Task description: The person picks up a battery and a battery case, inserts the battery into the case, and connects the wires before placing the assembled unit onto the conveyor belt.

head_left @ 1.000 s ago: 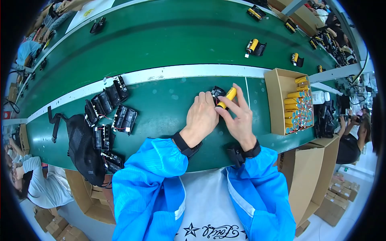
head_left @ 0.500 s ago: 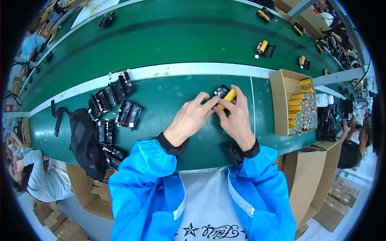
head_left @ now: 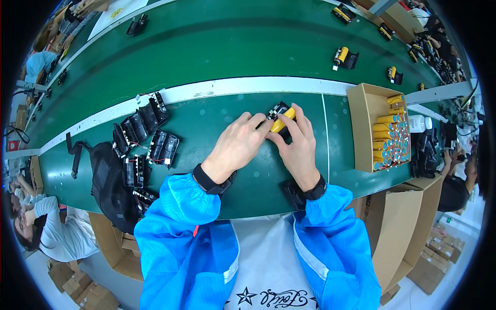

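Leaning over a green tabletop (head_left: 201,139) edged in white, someone in a bright blue jacket (head_left: 175,253) brings both bare hands together just right of centre in the frame. The right hand (head_left: 296,140) has its thumb and fingers closed around a slim yellow cylinder (head_left: 283,120), which lies aslant against an open black plastic casing (head_left: 278,109). The left hand (head_left: 242,139) has its fingers bent, tips at the casing's lower left side; from where I stand I cannot tell whether they grip it or merely press.

Right of the frame's centre stands a tan cardboard box (head_left: 361,135) full of upright rows of similar yellow cylinders (head_left: 384,135), a white plastic bottle (head_left: 417,124) just beyond. At the left, several black two-channel casings (head_left: 164,148) lie near a black mesh bag (head_left: 109,178).
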`<state>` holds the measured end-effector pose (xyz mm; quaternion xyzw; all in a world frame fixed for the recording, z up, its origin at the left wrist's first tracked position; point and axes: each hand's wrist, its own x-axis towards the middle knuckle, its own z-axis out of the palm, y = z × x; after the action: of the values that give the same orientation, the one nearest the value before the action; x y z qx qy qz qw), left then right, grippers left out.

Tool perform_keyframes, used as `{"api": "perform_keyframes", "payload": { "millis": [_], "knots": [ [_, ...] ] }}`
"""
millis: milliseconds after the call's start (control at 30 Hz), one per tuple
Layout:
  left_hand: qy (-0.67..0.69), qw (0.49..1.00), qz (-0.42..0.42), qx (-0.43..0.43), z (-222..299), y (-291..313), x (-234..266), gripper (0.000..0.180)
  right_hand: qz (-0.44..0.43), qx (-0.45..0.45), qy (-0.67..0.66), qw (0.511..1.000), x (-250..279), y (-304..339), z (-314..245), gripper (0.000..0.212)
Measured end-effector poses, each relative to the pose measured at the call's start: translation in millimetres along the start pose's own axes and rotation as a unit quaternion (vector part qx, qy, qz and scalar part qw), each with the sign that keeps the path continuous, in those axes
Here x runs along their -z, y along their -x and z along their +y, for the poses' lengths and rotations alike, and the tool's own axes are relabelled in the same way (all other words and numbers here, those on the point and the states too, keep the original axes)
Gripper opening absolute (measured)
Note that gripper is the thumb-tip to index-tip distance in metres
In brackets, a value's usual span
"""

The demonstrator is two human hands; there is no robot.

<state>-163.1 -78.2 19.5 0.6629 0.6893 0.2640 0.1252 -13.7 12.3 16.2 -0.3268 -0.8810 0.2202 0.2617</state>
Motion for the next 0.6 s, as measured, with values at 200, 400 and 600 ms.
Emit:
{"api": "perform_keyframes", "payload": {
  "millis": [200,400,600],
  "knots": [
    [0.006,0.999,0.031,-0.038,-2,-1,3,0.03,-0.013,0.001,0.01,1.0,-2,-6,-3,0.053],
    [0.094,0.995,0.028,-0.021,-15,-17,6,0.029,-0.036,-0.007,0.032,0.999,-3,-7,-9,0.052],
    [0.288,0.92,-0.109,0.241,-20,-50,6,0.038,-0.069,-0.03,0.008,0.997,-2,-8,-10,0.061]
  ]
}}
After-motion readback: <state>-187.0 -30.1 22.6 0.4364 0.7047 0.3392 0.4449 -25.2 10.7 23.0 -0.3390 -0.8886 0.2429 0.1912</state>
